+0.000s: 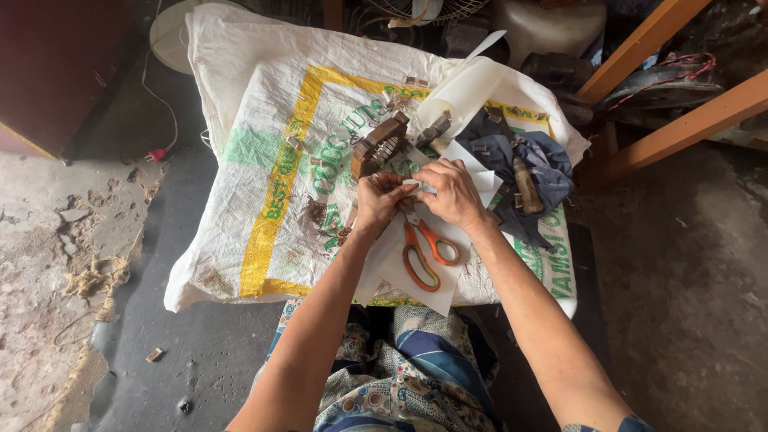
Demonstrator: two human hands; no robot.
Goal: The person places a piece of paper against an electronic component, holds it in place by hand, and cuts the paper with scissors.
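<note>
While both forearms reach straight out from the bottom of the view, my left hand (382, 200) and right hand (452, 192) meet in the middle of the work surface, knuckles up, fingers curled in toward each other. Both seem pinched on the same small white paper piece (416, 188), left hand at its left edge, right hand over the top of it, so the hands are basically touching. Honestly I can't see how much of that piece there is, since the fingers cover most of it, and I can't tell if anything else is tucked inside the grip. Right under the hands lie orange-handled scissors (424, 252), blades hidden under my right hand, handles pointing back at me, resting on a bigger white paper sheet (416, 292) that hangs over the near edge. Everything sits on a woven plastic sack (264, 160) spread as a cover, white with yellow and green print. Just beyond the left hand stands a brown wooden block thing (378, 144) with metal bits in it, hard to make out what exactly. To the right there's a dark blue cloth (552, 164) bunched up, holding a brownish tool handle (526, 186) and some small metal clips, details too small to read. A white fan base (168, 36) is cut off at the top left.
</note>
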